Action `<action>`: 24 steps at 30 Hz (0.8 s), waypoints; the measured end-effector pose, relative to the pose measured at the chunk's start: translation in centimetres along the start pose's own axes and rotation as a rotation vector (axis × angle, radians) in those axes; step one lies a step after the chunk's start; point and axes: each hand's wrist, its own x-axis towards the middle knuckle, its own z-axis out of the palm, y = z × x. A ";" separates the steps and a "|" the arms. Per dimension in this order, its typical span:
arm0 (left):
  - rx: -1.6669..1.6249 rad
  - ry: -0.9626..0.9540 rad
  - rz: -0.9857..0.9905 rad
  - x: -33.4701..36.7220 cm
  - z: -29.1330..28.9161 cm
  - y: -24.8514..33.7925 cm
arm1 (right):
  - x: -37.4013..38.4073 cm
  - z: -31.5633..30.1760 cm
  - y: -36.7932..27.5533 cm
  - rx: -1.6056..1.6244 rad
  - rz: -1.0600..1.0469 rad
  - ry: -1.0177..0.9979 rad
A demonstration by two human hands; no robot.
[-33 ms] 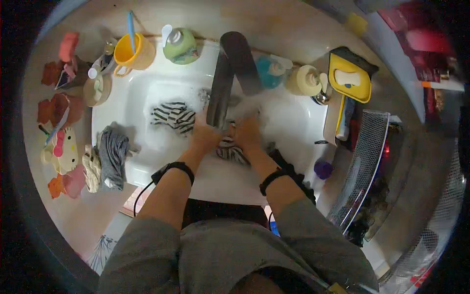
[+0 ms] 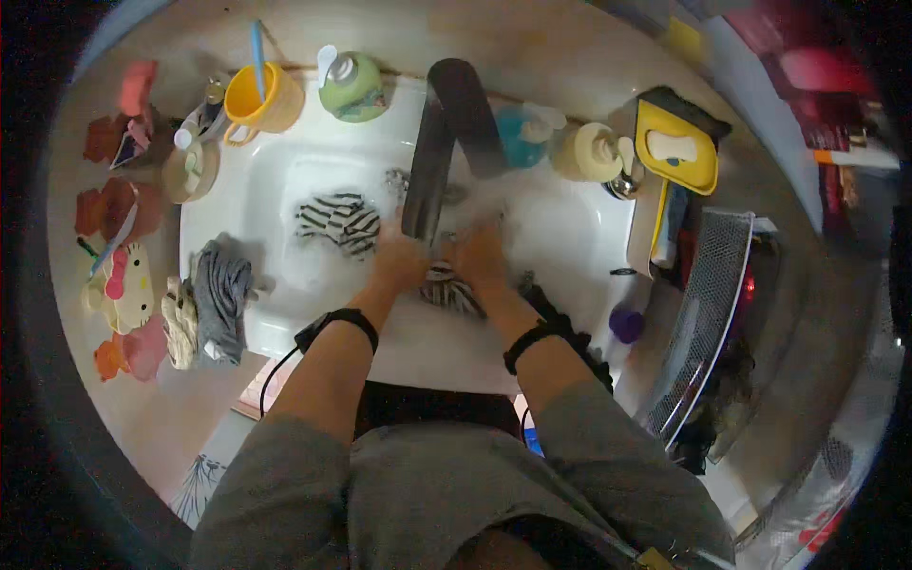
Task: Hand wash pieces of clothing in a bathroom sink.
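Observation:
In the white sink, both my hands are at a black-and-white striped cloth below the dark faucet [image 2: 430, 180]. My left hand [image 2: 399, 262] is closed on the left side of the bunched striped cloth [image 2: 451, 290], its fingertips partly hidden by the faucet. Close beside it, my right hand [image 2: 482, 255] grips the same cloth with bent fingers, slightly blurred. Another striped piece [image 2: 339, 224] lies in the suds left of my left hand; whether the two pieces join is hidden. A black cloth [image 2: 560, 321] hangs over the sink's front edge beside my right wrist.
Along the back rim of the sink [image 2: 285, 171] stand a yellow mug [image 2: 266, 100], a green bottle [image 2: 351, 93], a blue bottle [image 2: 522, 138] and a cream pump bottle [image 2: 587, 154]. A grey cloth [image 2: 221, 304] lies on the left rim. At right are a yellow soap dish [image 2: 689, 171] and mesh basket [image 2: 708, 304].
The view has shifted very slightly. My hands stay on the striped cloth, with barely any movement.

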 end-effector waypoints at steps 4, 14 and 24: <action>-0.252 -0.102 -0.073 -1.4 -2.4 0.1 | 0.5 -3.0 0.0 -0.145 -0.060 -0.079; -0.040 -0.294 -0.042 -6.5 -5.7 -2.1 | -2.7 -9.5 -2.3 -0.109 0.039 -0.426; -0.387 0.164 0.356 -8.3 -22.5 8.3 | -8.8 -16.2 -0.8 0.028 -0.083 0.083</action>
